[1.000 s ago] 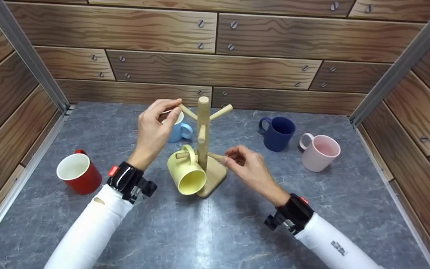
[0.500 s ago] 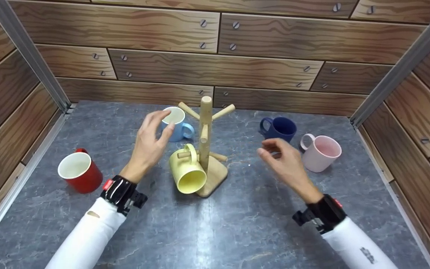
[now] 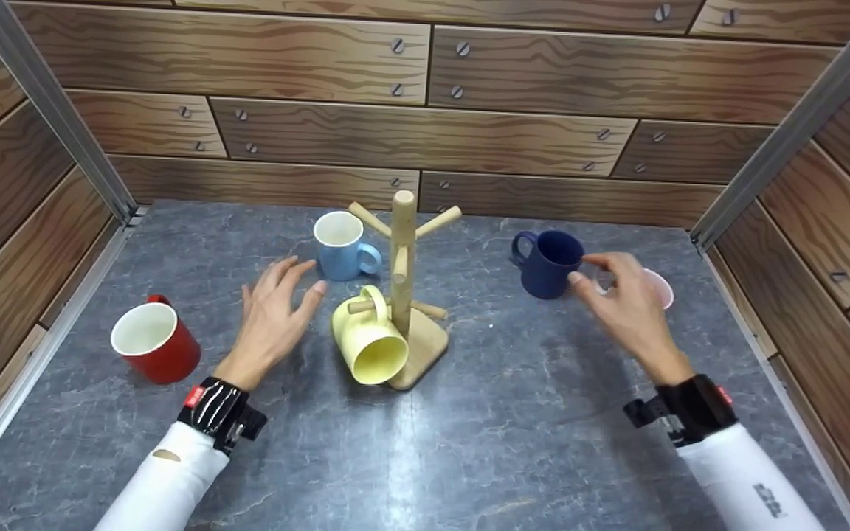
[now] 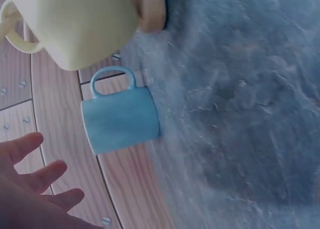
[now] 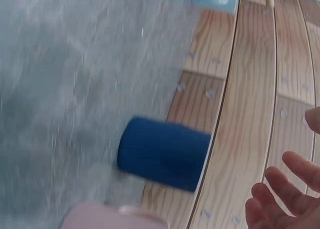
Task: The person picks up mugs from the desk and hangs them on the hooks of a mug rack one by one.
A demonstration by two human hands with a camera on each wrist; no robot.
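A yellow mug [image 3: 366, 339] hangs by its handle on a lower peg of the wooden mug tree [image 3: 404, 258], its mouth tipped forward. My left hand [image 3: 270, 321], fingers spread, hovers between the red mug [image 3: 167, 354] and the light blue mug [image 3: 340, 254], holding nothing. On the right, my right hand [image 3: 628, 310] overlaps the pink mug [image 3: 661, 287] and hides most of it. Its thumb and forefinger point toward the navy mug [image 3: 547, 269], apart from that mug in the right wrist view. Loosely bent fingers [image 5: 300, 174] show there with nothing between them.
All the mugs but the yellow one stand upright on the grey marbled table [image 3: 469, 442]. Wood-patterned panels [image 3: 322, 133] close off the back and both sides, with metal posts [image 3: 794, 125] at the corners.
My right hand has left the mug tree's lower peg and moved right to above the pink mug. My left hand has come away from an upper peg, down and to the left.
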